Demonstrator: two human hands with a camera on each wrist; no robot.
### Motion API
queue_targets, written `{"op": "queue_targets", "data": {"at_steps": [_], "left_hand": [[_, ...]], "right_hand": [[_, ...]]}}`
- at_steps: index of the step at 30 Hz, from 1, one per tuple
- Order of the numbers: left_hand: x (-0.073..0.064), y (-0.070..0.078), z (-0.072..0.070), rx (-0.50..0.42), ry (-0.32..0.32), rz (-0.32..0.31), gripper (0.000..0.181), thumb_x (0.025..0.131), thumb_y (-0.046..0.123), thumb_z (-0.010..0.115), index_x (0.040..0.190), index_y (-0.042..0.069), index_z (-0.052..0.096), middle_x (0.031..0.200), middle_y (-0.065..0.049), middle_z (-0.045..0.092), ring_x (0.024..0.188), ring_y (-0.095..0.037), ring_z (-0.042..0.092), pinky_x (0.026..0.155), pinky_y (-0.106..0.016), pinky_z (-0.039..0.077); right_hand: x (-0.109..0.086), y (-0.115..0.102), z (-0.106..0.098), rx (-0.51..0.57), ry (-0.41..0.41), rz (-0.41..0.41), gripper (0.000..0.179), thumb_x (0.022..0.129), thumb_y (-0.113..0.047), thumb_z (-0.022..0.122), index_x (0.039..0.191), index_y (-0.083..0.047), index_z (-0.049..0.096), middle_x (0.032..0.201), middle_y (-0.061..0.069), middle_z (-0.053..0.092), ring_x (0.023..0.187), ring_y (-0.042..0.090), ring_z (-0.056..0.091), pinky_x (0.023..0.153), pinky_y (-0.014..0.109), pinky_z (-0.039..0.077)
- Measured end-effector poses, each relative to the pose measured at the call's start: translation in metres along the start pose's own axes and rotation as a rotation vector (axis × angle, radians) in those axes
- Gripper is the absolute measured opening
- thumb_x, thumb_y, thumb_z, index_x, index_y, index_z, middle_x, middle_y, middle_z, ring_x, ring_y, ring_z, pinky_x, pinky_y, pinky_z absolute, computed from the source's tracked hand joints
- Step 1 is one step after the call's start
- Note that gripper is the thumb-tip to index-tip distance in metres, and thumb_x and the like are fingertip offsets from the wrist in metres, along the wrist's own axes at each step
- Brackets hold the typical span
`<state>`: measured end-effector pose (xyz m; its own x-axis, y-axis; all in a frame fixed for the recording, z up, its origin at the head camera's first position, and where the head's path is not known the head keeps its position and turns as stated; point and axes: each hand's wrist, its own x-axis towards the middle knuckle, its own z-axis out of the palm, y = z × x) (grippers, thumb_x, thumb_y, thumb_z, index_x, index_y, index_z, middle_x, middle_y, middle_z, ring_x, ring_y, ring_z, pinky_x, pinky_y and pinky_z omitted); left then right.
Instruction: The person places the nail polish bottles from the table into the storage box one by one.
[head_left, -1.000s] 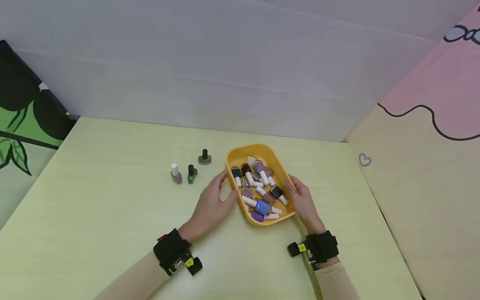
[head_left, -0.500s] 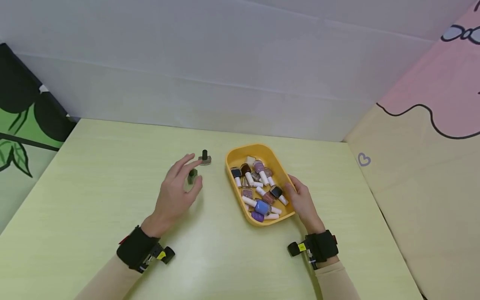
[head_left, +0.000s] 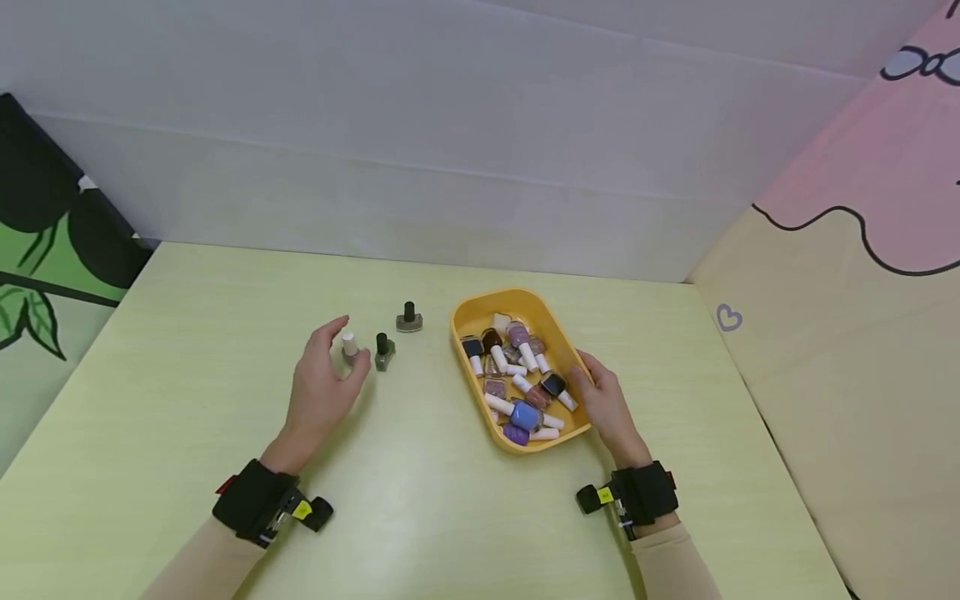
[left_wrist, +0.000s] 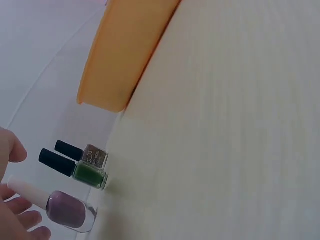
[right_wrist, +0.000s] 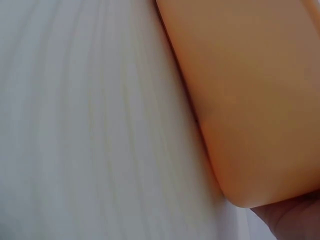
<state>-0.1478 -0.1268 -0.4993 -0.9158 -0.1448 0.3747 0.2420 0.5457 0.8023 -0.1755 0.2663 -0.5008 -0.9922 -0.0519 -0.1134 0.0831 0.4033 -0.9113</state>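
My left hand [head_left: 321, 387] reaches around a mauve nail polish bottle [left_wrist: 66, 209] with a white cap. Thumb and fingers stand apart on either side of the cap, and the bottle is upright on the table. Just right of it are a dark green nail polish bottle [head_left: 384, 356] and a greyish glitter one [head_left: 409, 322], both black-capped and upright. With my right hand [head_left: 609, 412] I grip the right side of a yellow tray [head_left: 551, 312], thumb at the rim. Several nail polish bottles lie jumbled inside, among them a blue one [head_left: 525, 415].
The pale wooden table [head_left: 420, 517] meets a white cloth backdrop [head_left: 420, 158] at its far edge. A printed panel [head_left: 847, 333] borders the right side, and another printed panel [head_left: 45, 250] stands at the left.
My left hand has left the tray's left side and moved left to the mauve nail polish bottle. My right hand and the tray have stayed in place.
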Motion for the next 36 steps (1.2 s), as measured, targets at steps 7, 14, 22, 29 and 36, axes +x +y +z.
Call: {"op": "queue_targets", "data": {"at_steps": [7, 14, 22, 29, 36], "left_hand": [[-0.001, -0.008, 0.004, -0.083, -0.020, -0.155, 0.049, 0.100, 0.008, 0.062, 0.144, -0.008, 0.048, 0.146, -0.025, 0.054, 0.138, -0.039, 0.049, 0.118, -0.052, 0.040], [-0.003, -0.010, 0.006, -0.144, 0.012, -0.268, 0.040, 0.104, 0.018, 0.058, 0.139, -0.002, 0.055, 0.135, -0.018, 0.062, 0.129, -0.028, 0.059, 0.114, -0.038, 0.046], [-0.003, -0.011, 0.007, -0.216, 0.057, -0.336, 0.036, 0.104, 0.025, 0.060, 0.130, 0.000, 0.062, 0.125, -0.013, 0.066, 0.121, -0.019, 0.061, 0.108, -0.020, 0.048], [-0.006, -0.011, 0.008, -0.255, 0.062, -0.321, 0.034, 0.105, 0.017, 0.059, 0.134, -0.002, 0.058, 0.127, -0.017, 0.065, 0.116, -0.016, 0.060, 0.104, -0.014, 0.048], [-0.003, -0.005, 0.003, -0.294, 0.082, -0.297, 0.034, 0.106, 0.014, 0.058, 0.136, -0.001, 0.057, 0.134, -0.015, 0.064, 0.113, -0.015, 0.060, 0.102, -0.012, 0.048]], "right_hand": [[0.000, 0.001, 0.000, 0.003, -0.009, -0.001, 0.044, 0.112, -0.020, 0.045, 0.152, -0.004, 0.049, 0.152, 0.020, 0.051, 0.133, 0.031, 0.052, 0.113, 0.049, 0.043], [0.000, 0.000, 0.000, 0.010, -0.011, -0.003, 0.044, 0.112, -0.019, 0.044, 0.152, -0.003, 0.048, 0.153, 0.020, 0.050, 0.137, 0.032, 0.049, 0.117, 0.052, 0.040], [0.000, 0.000, 0.000, 0.030, -0.004, 0.008, 0.044, 0.112, -0.018, 0.045, 0.152, -0.003, 0.048, 0.153, 0.020, 0.051, 0.137, 0.032, 0.050, 0.117, 0.052, 0.040], [0.000, 0.001, 0.000, 0.027, -0.002, -0.003, 0.044, 0.111, -0.017, 0.045, 0.152, -0.002, 0.047, 0.153, 0.021, 0.050, 0.139, 0.033, 0.048, 0.119, 0.053, 0.039], [0.000, 0.000, 0.000, 0.025, -0.011, -0.002, 0.044, 0.112, -0.017, 0.044, 0.153, -0.002, 0.047, 0.154, 0.020, 0.049, 0.139, 0.033, 0.048, 0.119, 0.053, 0.038]]}}
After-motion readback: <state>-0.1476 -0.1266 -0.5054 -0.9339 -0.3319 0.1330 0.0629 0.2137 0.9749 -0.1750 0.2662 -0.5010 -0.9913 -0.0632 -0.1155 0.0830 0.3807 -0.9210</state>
